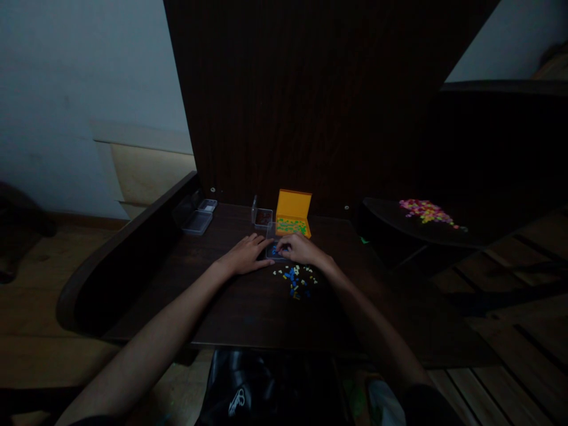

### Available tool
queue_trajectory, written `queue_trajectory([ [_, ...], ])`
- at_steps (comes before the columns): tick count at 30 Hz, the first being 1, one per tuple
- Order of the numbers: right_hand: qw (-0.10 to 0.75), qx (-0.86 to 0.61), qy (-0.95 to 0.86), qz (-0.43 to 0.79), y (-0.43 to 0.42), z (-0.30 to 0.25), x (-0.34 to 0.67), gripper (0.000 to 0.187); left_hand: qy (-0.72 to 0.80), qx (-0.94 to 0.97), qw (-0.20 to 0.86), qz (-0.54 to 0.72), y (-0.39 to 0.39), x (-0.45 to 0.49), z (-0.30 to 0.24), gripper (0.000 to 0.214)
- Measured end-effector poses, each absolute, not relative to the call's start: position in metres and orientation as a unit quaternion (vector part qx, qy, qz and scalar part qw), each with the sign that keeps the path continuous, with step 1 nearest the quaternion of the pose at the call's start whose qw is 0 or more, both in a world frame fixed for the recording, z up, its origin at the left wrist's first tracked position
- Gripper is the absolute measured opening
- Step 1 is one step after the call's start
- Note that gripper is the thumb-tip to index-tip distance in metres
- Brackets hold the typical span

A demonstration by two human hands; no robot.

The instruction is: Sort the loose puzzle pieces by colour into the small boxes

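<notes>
A small clear plastic box (268,241) with its lid raised lies on the dark wooden table, and small blue pieces (274,250) show inside it. My left hand (248,254) rests flat at the box's left side, fingers stretched and thumb apart near its front edge. Over the box's right part is my right hand (299,248), its fingertips pinched together down by the blue pieces. Whatever lies between those fingertips is too small to make out. Just in front of the box, a loose pile of blue, yellow and cream pieces (294,279) is spread on the table.
Behind my hands stands an open orange case (294,204) holding green and orange pieces. Beside it is a clear box (263,218) with dark contents. Another open clear box (197,222) sits far left. Pink and yellow pieces (426,210) lie on a ledge at right.
</notes>
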State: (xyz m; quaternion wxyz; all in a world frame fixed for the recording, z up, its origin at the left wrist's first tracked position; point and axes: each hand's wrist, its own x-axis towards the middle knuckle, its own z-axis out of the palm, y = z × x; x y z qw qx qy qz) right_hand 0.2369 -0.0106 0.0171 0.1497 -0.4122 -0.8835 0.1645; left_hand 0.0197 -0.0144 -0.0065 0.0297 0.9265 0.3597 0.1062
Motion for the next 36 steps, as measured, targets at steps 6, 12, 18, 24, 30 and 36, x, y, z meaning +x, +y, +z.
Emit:
queue_trajectory([
  [6, 0.144, -0.417, -0.883, 0.160, -0.010, 0.016, 0.237, 0.017, 0.355, 0.928, 0.026, 0.106, -0.015, 0.020, -0.006, 0.062],
  [12, 0.145, -0.407, -0.889, 0.150, -0.011, 0.017, 0.238, 0.018, 0.358, 0.928, 0.023, 0.103, -0.016, 0.020, -0.005, 0.062],
  [18, 0.160, -0.406, -0.888, 0.144, -0.012, 0.022, 0.240, 0.017, 0.361, 0.926, 0.030, 0.104, -0.016, 0.020, -0.005, 0.063],
  [24, 0.200, -0.412, -0.874, 0.160, -0.016, 0.030, 0.251, 0.014, 0.355, 0.927, 0.036, 0.118, -0.015, 0.019, -0.007, 0.063],
  [30, 0.191, -0.417, -0.875, 0.154, -0.026, 0.022, 0.276, 0.015, 0.363, 0.926, 0.026, 0.107, -0.014, 0.020, -0.008, 0.064],
  [36, 0.307, -0.411, -0.844, 0.156, -0.040, 0.020, 0.295, 0.018, 0.365, 0.924, 0.023, 0.109, -0.013, 0.019, -0.010, 0.065],
])
